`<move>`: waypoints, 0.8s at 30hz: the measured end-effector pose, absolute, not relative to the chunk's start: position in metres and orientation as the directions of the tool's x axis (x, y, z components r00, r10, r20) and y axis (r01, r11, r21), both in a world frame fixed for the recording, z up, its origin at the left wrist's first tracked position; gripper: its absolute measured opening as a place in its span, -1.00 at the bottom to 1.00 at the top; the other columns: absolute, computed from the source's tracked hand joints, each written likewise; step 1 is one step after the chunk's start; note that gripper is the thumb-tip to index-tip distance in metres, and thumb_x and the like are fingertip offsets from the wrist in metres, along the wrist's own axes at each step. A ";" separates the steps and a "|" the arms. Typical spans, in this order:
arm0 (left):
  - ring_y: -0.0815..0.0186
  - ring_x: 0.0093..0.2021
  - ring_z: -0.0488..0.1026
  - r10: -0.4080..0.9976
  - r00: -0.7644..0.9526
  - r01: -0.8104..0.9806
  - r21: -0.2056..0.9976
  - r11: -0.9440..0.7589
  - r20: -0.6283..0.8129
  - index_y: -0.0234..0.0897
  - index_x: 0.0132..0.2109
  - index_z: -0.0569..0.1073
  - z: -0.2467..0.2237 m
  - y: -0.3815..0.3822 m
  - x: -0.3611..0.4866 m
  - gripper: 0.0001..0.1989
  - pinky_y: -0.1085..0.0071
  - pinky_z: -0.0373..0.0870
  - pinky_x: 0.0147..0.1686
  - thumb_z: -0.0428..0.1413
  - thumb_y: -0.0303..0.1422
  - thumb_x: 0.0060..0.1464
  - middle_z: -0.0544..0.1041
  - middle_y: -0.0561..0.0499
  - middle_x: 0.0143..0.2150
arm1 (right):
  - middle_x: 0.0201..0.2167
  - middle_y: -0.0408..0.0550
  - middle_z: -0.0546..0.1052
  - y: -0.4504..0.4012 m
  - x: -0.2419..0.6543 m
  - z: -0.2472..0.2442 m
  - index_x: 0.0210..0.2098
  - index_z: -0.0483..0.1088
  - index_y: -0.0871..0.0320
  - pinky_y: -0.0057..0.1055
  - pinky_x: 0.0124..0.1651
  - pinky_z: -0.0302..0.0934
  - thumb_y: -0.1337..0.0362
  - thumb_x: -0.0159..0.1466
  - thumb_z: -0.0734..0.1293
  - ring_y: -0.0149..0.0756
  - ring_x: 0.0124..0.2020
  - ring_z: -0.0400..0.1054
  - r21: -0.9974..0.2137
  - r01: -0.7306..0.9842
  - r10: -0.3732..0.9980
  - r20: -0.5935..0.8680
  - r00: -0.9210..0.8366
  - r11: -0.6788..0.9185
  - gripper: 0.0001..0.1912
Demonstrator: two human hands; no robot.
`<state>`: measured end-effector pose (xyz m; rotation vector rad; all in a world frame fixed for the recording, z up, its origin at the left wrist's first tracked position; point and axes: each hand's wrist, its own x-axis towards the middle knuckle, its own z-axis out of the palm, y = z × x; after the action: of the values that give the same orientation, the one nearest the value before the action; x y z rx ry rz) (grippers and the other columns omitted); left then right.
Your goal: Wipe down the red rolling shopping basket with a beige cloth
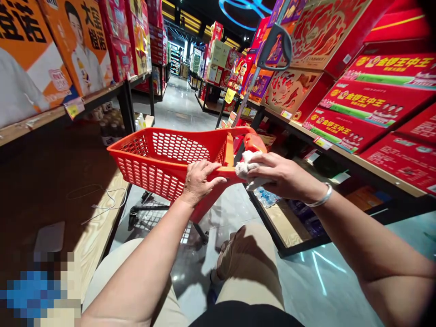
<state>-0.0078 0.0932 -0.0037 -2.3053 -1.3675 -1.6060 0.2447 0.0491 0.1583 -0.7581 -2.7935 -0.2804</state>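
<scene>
Ok, hands 1st: L hand grips the near-side rim of the red cart, fingers over the top edge, thumb spread along the outer side twd the handle end. R hand has a bunched white cloth in its fingers, pressed up against the handle end; exact contact pt hidden by cloth & fingers. Pale bracelet on R wrist.

Cart's upright on its wheels, right in front of the person, btwn the 2 shelf rows. Long axis runs L–R across the view, approx. crosswise to the aisle: handle end pts R, nr the R shelf, other end pts L, close to the L shelf. Basket mouth faces up. Black caster visible under the L part. Person's beige trouser legs below, knees apart.

Grey pole slants up & R behind the handle end, w/ a dark grey loop grip nr its top; can't tell if it's fixed to the cart.

Further out, L shelf: orange boxes up top, bottles underneath, thin white cable loose on the lower board. R shelf: stacked red boxes. Grey shiny floor runs off btwn the rows.
</scene>
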 end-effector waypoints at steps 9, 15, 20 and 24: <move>0.19 0.00 0.44 0.619 0.157 0.675 0.374 -0.637 0.770 -0.11 0.22 0.48 -0.004 0.092 -0.005 -0.60 0.19 0.25 0.07 0.12 -0.21 0.28 0.55 -0.05 -0.02 | 0.14 0.04 0.45 0.045 0.261 0.089 -0.04 0.53 -0.03 0.04 0.17 0.31 0.38 0.24 0.38 0.01 0.13 0.33 0.198 0.738 0.444 0.689 -0.573 0.645 -0.68; 0.17 0.04 0.43 0.645 0.136 0.710 0.381 -0.593 0.752 -0.13 0.25 0.44 -0.003 0.085 0.010 -0.58 0.17 0.28 0.10 0.10 -0.33 0.26 0.54 -0.06 0.01 | 0.19 -0.09 0.48 0.050 0.211 0.049 0.10 0.47 -0.19 0.18 0.35 0.00 0.38 0.29 0.36 -0.01 0.19 0.27 0.277 0.753 0.436 0.677 -0.594 0.597 -0.56; 0.16 0.11 0.42 0.634 0.241 0.674 0.344 -0.654 0.735 -0.15 0.28 0.39 -0.003 0.087 0.007 -0.56 0.18 0.28 0.12 0.08 -0.31 0.29 0.52 -0.09 0.12 | 0.24 -0.01 0.42 0.062 0.242 0.064 0.19 0.39 -0.13 0.32 0.39 -0.12 0.40 0.19 0.39 0.04 0.22 0.30 0.279 0.751 0.456 0.653 -0.605 0.598 -0.41; 0.17 0.06 0.44 0.666 0.250 0.641 0.395 -0.658 0.702 -0.17 0.23 0.42 -0.002 0.091 0.001 -0.61 0.19 0.30 0.06 0.07 -0.28 0.31 0.55 -0.08 0.08 | 0.20 0.06 0.40 0.075 0.282 0.085 0.13 0.41 -0.04 0.01 0.23 0.29 0.43 0.19 0.36 -0.04 0.20 0.36 0.119 0.695 0.461 0.668 -0.584 0.709 -0.48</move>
<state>0.0013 0.0913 -0.0015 -2.5061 -1.3107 -1.4309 0.2820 0.0748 0.0847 -0.8766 -2.2956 -0.4951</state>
